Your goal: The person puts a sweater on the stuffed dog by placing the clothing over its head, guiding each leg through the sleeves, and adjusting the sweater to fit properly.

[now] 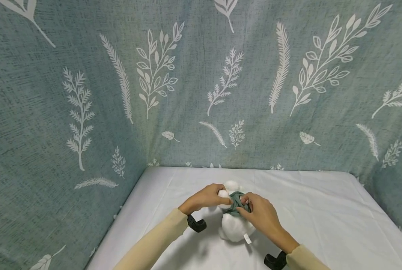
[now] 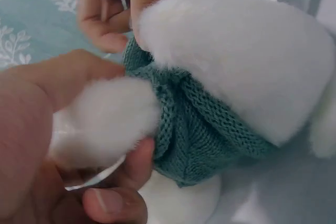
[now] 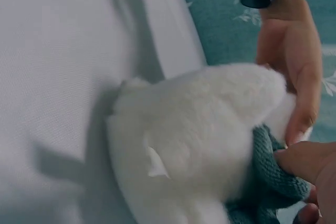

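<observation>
A white plush toy (image 1: 234, 227) lies on the white-covered table between both hands, a small white tag (image 1: 247, 239) sticking out of its lower end. Bunched around its middle is a teal knitted garment (image 2: 184, 129). My left hand (image 1: 205, 197) grips a fluffy white limb (image 2: 107, 121) of the toy, thumb and fingers on either side, right at the knit's edge. From the other side my right hand (image 1: 261, 213) pinches the knit between thumb and fingers. In the right wrist view, the toy's rounded body (image 3: 184, 135) hides part of the left hand (image 3: 294, 66).
The white sheet (image 1: 322, 217) covers the table around the toy. Teal fabric with white leaf prints (image 1: 255, 93) hangs along the back and sides. Each wrist wears a black strap device; the left one (image 1: 196, 224) hangs close beside the toy.
</observation>
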{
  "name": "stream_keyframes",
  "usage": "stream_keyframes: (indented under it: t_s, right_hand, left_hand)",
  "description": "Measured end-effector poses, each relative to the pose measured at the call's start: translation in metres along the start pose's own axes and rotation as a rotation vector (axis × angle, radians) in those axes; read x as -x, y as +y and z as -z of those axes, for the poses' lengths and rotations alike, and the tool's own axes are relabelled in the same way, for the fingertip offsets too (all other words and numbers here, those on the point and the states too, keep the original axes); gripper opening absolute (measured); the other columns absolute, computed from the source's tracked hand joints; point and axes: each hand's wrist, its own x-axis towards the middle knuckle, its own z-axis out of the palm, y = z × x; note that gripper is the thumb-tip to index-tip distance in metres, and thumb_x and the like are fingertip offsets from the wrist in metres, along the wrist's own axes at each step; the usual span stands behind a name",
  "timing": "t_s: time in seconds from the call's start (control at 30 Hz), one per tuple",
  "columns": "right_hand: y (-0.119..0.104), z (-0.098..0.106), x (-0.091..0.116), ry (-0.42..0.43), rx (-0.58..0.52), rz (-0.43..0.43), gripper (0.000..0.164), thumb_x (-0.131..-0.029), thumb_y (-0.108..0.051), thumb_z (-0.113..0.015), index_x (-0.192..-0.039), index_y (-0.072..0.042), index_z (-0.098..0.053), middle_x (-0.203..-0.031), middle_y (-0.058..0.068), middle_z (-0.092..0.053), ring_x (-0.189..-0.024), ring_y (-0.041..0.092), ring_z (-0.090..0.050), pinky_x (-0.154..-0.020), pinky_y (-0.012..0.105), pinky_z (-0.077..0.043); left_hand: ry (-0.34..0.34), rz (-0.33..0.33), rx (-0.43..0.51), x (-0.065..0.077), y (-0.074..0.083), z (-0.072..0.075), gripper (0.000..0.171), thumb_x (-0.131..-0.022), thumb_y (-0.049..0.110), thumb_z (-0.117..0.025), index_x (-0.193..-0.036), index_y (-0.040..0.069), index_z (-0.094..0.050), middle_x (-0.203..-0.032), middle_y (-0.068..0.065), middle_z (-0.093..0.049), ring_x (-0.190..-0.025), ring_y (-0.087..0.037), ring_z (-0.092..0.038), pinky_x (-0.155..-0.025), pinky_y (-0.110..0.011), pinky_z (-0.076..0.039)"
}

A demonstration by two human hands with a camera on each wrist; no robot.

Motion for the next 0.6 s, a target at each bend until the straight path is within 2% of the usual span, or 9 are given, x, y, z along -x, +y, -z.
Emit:
stream_keyframes:
  t_s: [0.1, 0.3, 0.47, 0.6]
  right_hand:
    - [-0.005, -0.005, 0.000, 0.039, 0.038, 0.048, 0.027, -0.082, -0.032, -0.089, -0.095, -0.022, -0.068, -0.072, -0.009, -0.044, -0.055, 0.007, -0.039, -0.049, 0.025, -0.034]
    - [-0.011, -0.015, 0.000, 0.123, 0.164, 0.166, 0.022, -0.079, -0.032, -0.091, -0.088, -0.022, -0.073, -0.076, -0.008, -0.038, -0.053, 0.004, -0.031, -0.048, 0.022, -0.034]
    - [-0.014, -0.020, -0.003, 0.100, 0.201, 0.164, 0.018, -0.081, -0.025, -0.090, -0.082, -0.020, -0.073, -0.076, -0.008, -0.042, -0.053, 0.004, -0.032, -0.049, 0.022, -0.035]
    - [-0.017, -0.022, -0.007, 0.072, 0.193, 0.171, 0.016, -0.083, -0.019, -0.088, -0.079, -0.018, -0.072, -0.076, -0.009, -0.047, -0.054, 0.003, -0.037, -0.049, 0.022, -0.037]
  left_hand:
    - [-0.003, 0.004, 0.007, 0.002, 0.003, 0.000, 0.030, -0.087, 0.040, -0.081, -0.095, 0.014, -0.067, -0.086, 0.000, -0.066, -0.076, -0.016, -0.058, -0.069, -0.033, -0.048]
    - [-0.015, 0.005, 0.013, 0.003, 0.006, 0.000, 0.026, -0.088, 0.032, -0.080, -0.084, 0.011, -0.065, -0.071, 0.002, -0.057, -0.061, -0.012, -0.047, -0.058, -0.029, -0.040]
    - [-0.016, -0.001, 0.021, 0.004, 0.008, 0.002, 0.015, -0.086, 0.020, -0.080, -0.083, 0.011, -0.069, -0.072, 0.003, -0.062, -0.061, -0.010, -0.049, -0.057, -0.027, -0.042]
    - [-0.024, -0.001, 0.021, 0.004, 0.006, 0.004, 0.008, -0.086, 0.014, -0.076, -0.082, 0.010, -0.071, -0.076, 0.001, -0.061, -0.063, -0.013, -0.047, -0.058, -0.029, -0.040]
